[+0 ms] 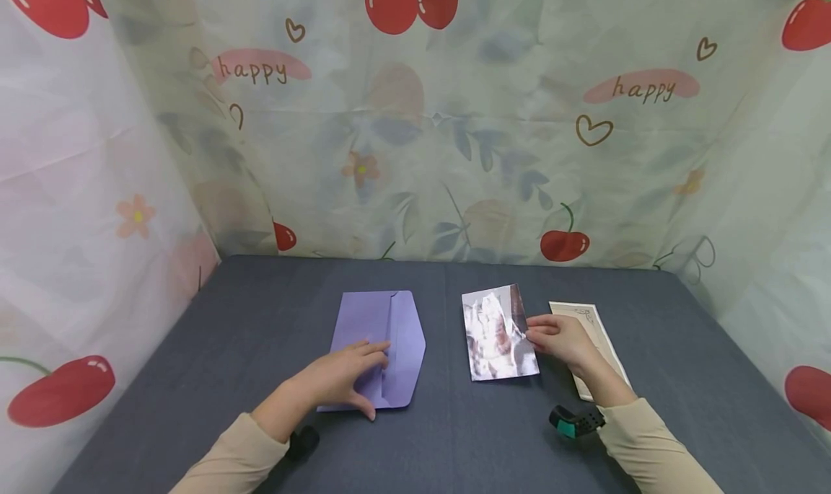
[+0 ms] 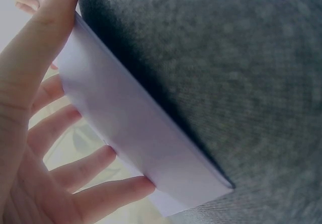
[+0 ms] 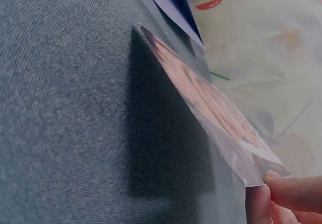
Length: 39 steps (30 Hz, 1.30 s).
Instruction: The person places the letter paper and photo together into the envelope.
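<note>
A purple envelope point(image 1: 405, 364), its flap to the right, lies under my left hand point(image 1: 344, 375). The fingers of that hand are spread over the envelope's face, and the thumb touches near its front edge. In the left wrist view the fingertips rest along the pale envelope point(image 2: 131, 128). With thumb and fingers my right hand point(image 1: 561, 342) pinches a glossy photo point(image 1: 500, 335) by its right edge. The photo point(image 3: 201, 103) is tilted in the right wrist view, and its shadow falls on the cloth below, so at least part of it is raised.
A cream card point(image 1: 604, 335) with a dark ornament lies beneath the right wrist, partly hidden by it. Dark grey cloth point(image 1: 448, 443) covers the table. A printed curtain point(image 1: 441, 155) stands behind and at both sides. A black wrist strap point(image 1: 578, 422) is at the right cuff.
</note>
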Available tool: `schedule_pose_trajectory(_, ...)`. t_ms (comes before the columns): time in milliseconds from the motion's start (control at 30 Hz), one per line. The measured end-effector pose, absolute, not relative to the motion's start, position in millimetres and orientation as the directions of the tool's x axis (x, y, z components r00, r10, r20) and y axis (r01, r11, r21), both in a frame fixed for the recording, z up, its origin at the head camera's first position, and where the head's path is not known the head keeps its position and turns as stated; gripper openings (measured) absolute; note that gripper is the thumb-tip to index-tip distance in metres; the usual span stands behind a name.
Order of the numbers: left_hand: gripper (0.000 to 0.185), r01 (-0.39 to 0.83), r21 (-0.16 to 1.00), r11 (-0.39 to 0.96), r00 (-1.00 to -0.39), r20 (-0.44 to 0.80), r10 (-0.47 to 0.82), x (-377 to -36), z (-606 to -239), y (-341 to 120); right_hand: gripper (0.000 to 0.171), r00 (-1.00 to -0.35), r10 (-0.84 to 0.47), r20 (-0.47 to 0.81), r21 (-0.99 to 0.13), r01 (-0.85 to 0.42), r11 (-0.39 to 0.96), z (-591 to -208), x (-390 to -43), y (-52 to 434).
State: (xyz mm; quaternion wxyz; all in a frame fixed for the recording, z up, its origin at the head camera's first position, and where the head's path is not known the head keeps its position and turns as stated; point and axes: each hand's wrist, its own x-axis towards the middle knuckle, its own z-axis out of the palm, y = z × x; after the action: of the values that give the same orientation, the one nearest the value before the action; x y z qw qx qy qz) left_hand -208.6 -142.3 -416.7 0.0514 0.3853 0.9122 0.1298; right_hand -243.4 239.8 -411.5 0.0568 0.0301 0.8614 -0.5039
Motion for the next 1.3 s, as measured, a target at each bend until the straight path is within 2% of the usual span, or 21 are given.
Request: schedule_pose_trajectory(1300,0.062,0.692,0.273,0.668,-0.697,0.010,0.717,-209.2,-416.7,-142.7,0.038,-0.996,-0.064,-0.069,-0.881,0.030,0.473,-394.2,-244.0,222.1)
